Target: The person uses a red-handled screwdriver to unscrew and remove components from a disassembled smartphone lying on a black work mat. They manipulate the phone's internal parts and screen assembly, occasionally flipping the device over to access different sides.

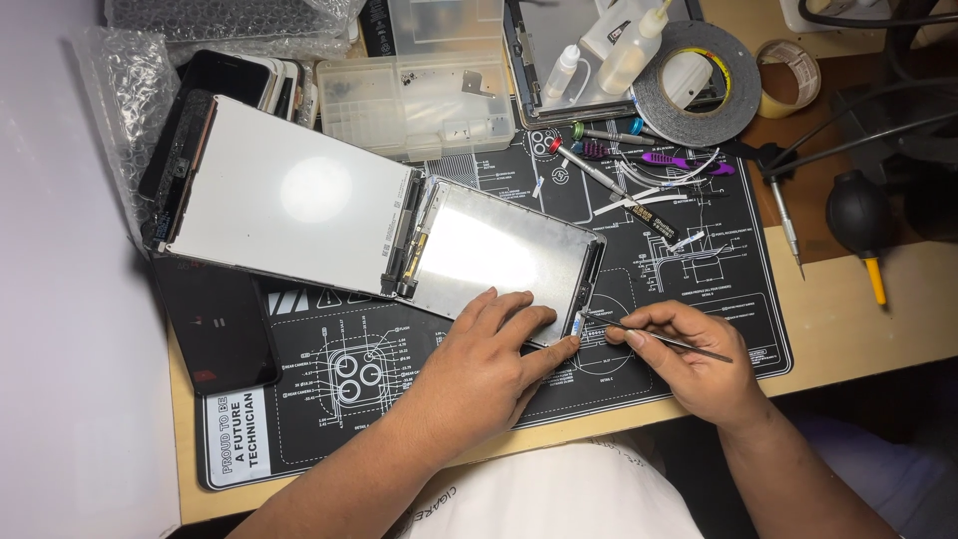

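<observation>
1. An opened tablet (504, 255) lies on a black repair mat (699, 269) printed with white diagrams, which covers a wooden desk (848, 319). The tablet's metal inner plate faces up. Its white display panel (289, 195) is folded out flat on the side of the tablet farther from the worker's right hand, still joined along the shared edge.

2. The left hand (484, 364) lies flat, fingers spread and apart, pressing on the tablet's near corner. The thumb reaches along the near edge toward the tool tip. It grips nothing; it only pins the tablet down.

3. The right hand (694, 364) is closed in a pencil grip on a thin metal probe (664, 337). The tool's tip touches the tablet's short edge at the near corner, where a small bluish part (580, 323) shows.

4. Judging from this, the work is fine prying or picking at that corner. It would go best with a low tool angle, light pressure, and the left hand holding the tablet firm so it cannot skid.

5. A slip could drive the tip toward the left thumb or scratch the plate, so short, controlled strokes seem wise.

6. Beyond the tablet on the mat lie screwdrivers (589, 165) and purple-handled tweezers (689, 160). Farther back sit a clear parts box (419, 100), a roll of black tape (699, 85) and small squeeze bottles (629, 55). A black air blower (858, 215) rests on the desk beyond the right hand.
</observation>
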